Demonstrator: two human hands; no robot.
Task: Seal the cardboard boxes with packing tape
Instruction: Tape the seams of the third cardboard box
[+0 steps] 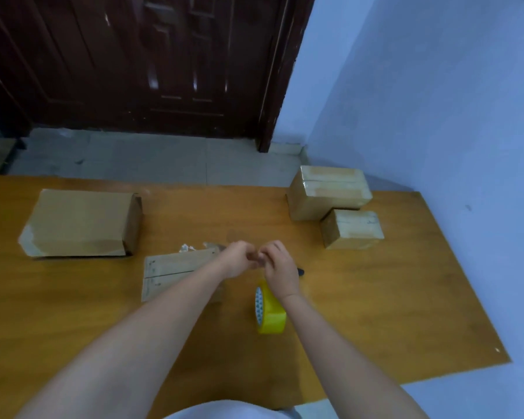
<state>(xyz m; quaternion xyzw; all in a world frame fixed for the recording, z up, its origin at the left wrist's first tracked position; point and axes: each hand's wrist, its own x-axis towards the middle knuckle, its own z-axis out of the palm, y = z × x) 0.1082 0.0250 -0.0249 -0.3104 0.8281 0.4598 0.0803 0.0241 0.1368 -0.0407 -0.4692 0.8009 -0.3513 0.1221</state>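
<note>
My left hand (pixel 239 259) and my right hand (pixel 280 270) meet fingertip to fingertip above the wooden table (pixel 390 297). Both have curled fingers that pinch a small brownish scrap (pixel 257 256), too blurred to identify. Below my right wrist a yellow packing tape roll (pixel 270 311) stands on its edge. A small flat cardboard box (pixel 176 272) lies under my left forearm with a seam along its top. A large box (pixel 79 222) sits at the left. Two taped boxes sit at the right, a bigger one (pixel 330 189) behind a smaller one (pixel 353 228).
A dark pen-like object (pixel 300 271) peeks out from behind my right hand. Crumpled white scraps (pixel 188 247) lie beyond the small box. A dark wooden door (pixel 152 62) stands behind the table and a blue wall (pixel 451 116) runs along the right.
</note>
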